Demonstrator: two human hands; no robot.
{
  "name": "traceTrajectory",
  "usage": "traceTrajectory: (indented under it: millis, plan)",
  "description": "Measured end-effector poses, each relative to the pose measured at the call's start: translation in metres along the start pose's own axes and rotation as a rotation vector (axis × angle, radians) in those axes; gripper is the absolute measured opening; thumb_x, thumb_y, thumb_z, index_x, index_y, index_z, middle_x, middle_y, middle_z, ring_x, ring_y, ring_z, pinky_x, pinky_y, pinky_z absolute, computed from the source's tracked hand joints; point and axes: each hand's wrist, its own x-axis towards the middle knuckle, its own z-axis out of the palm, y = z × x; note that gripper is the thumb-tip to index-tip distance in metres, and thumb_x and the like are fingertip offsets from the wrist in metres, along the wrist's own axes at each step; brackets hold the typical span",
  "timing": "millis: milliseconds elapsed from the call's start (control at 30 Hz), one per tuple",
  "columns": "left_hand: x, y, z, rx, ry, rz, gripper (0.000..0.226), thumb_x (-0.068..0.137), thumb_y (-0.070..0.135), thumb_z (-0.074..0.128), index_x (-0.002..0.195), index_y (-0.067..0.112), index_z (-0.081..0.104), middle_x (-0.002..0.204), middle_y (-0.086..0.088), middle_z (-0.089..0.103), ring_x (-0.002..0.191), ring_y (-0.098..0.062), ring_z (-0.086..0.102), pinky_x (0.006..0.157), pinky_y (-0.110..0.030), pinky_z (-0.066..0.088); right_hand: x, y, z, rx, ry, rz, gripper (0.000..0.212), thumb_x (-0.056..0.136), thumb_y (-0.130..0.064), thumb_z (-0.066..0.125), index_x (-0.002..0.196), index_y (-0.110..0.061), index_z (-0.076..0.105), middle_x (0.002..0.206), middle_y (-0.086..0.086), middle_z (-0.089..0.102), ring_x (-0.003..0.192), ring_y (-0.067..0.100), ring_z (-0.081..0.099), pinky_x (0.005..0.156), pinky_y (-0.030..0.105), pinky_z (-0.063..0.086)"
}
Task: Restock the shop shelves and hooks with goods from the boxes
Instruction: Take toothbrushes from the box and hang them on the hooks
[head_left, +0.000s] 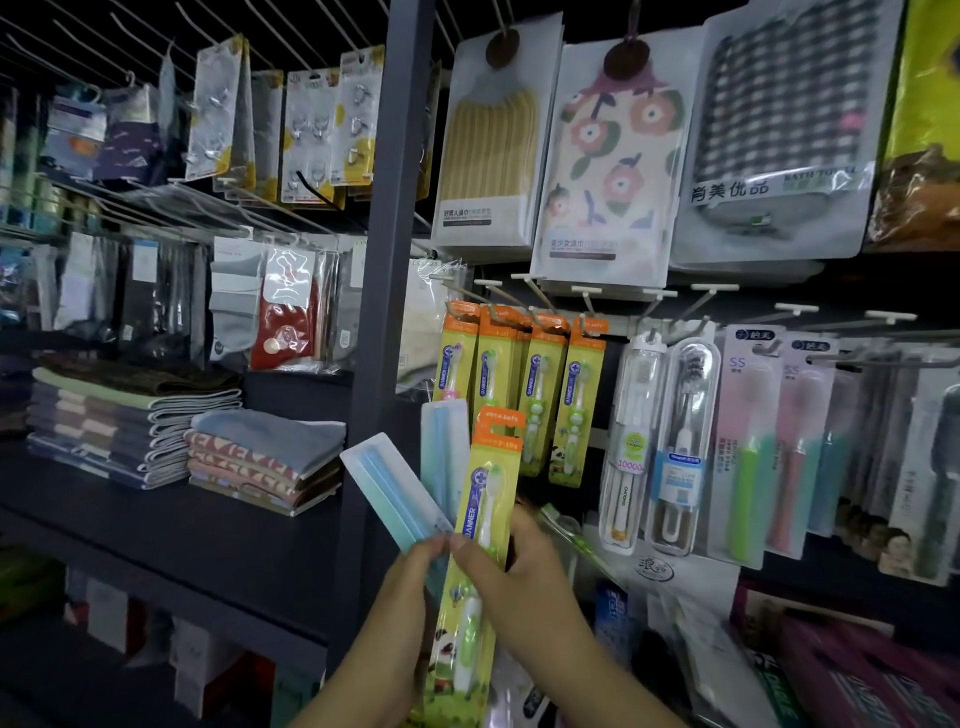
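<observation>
Right hand (524, 577) pinching yellow toothbrush card (480, 525), left hand (415, 571) pinching pale blue pack (395, 491), both raised before the hooks (587, 296). Behind: hanging toothbrush cards (540, 395). Leftwards: grey post (387, 291), folded towels (260, 462) on shelf (171, 530).

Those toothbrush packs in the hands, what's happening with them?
A person is restocking a shop display. The right hand pinches a yellow toothbrush pack, while the left hand holds pale blue packs fanned out. Matching yellow packs already hang on hooks just above; the held one isn't hung yet.
</observation>
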Motion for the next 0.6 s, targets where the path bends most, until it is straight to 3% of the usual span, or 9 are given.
traceTrajectory:
  millis: [67, 133, 233, 367, 433, 500, 533, 600]
  plan:
    - [-0.01, 0.005, 0.001, -0.094, -0.011, -0.013, 0.028, 0.096, 0.024, 0.048, 0.111, 0.013, 0.068, 0.093, -0.007, 0.075, 0.089, -0.021, 0.071, 0.079, -0.034, 0.054, -0.002, 0.002, 0.0, -0.011, -0.038, 0.01, 0.019, 0.09, -0.021, 0.064, 0.103, -0.034, 0.062, 0.098, -0.009, 0.07, 0.09, 0.002, 0.066, 0.082, 0.023, 0.054]
    - [-0.011, 0.004, -0.004, -0.047, 0.066, 0.029, 0.023, 0.093, 0.023, 0.053, 0.109, 0.016, 0.068, 0.094, -0.011, 0.075, 0.088, -0.027, 0.072, 0.078, -0.04, 0.054, -0.003, 0.003, -0.001, -0.023, -0.066, 0.03, 0.02, 0.091, -0.02, 0.062, 0.107, -0.033, 0.06, 0.099, -0.007, 0.069, 0.092, 0.002, 0.065, 0.085, 0.024, 0.054]
    - [-0.006, 0.01, -0.003, 0.021, 0.096, 0.05, 0.02, 0.091, 0.016, 0.059, 0.109, 0.015, 0.066, 0.093, -0.011, 0.075, 0.087, -0.029, 0.071, 0.076, -0.04, 0.054, -0.003, 0.007, -0.003, -0.03, -0.069, 0.063, 0.021, 0.092, -0.02, 0.06, 0.107, -0.035, 0.059, 0.101, -0.006, 0.069, 0.093, 0.003, 0.066, 0.086, 0.026, 0.054]
    - [-0.011, 0.017, -0.002, 0.098, 0.133, 0.07, 0.018, 0.086, 0.013, 0.066, 0.104, 0.015, 0.065, 0.087, -0.007, 0.075, 0.08, -0.023, 0.073, 0.068, -0.033, 0.053, 0.001, 0.008, -0.012, -0.027, -0.063, 0.098, 0.02, 0.094, -0.019, 0.057, 0.108, -0.034, 0.057, 0.101, -0.011, 0.068, 0.09, -0.004, 0.064, 0.076, 0.015, 0.051]
    - [-0.012, 0.018, -0.004, 0.139, 0.166, 0.066, 0.016, 0.084, 0.01, 0.068, 0.099, 0.016, 0.064, 0.083, -0.007, 0.075, 0.075, -0.021, 0.072, 0.064, -0.03, 0.052, 0.004, 0.004, -0.015, -0.058, -0.045, 0.12, 0.026, 0.092, -0.035, 0.057, 0.118, -0.034, 0.053, 0.112, -0.01, 0.066, 0.104, 0.005, 0.063, 0.083, 0.019, 0.05]
    - [-0.014, 0.021, -0.006, 0.181, 0.194, 0.072, 0.016, 0.082, 0.008, 0.069, 0.095, 0.015, 0.064, 0.082, -0.009, 0.073, 0.07, -0.02, 0.07, 0.059, -0.029, 0.05, 0.01, -0.003, -0.021, -0.109, -0.011, 0.129, 0.068, 0.082, -0.061, 0.054, 0.139, -0.026, 0.039, 0.138, -0.003, 0.052, 0.126, 0.016, 0.051, 0.101, 0.031, 0.044]
    - [-0.014, 0.023, -0.007, 0.2, 0.206, 0.075, 0.016, 0.082, 0.007, 0.069, 0.094, 0.014, 0.063, 0.082, -0.009, 0.071, 0.069, -0.02, 0.069, 0.058, -0.028, 0.049, 0.016, -0.006, -0.027, -0.142, -0.001, 0.136, 0.079, 0.082, -0.063, 0.051, 0.145, -0.02, 0.03, 0.145, -0.003, 0.044, 0.131, 0.016, 0.044, 0.107, 0.032, 0.038]
    - [-0.015, 0.025, -0.008, 0.217, 0.208, 0.084, 0.018, 0.082, 0.005, 0.069, 0.092, 0.015, 0.06, 0.085, -0.009, 0.067, 0.073, -0.02, 0.065, 0.057, -0.028, 0.046, 0.031, -0.018, -0.04, -0.223, 0.04, 0.135, 0.063, 0.095, -0.046, 0.046, 0.145, -0.012, 0.026, 0.142, -0.002, 0.044, 0.129, 0.016, 0.044, 0.104, 0.029, 0.036]
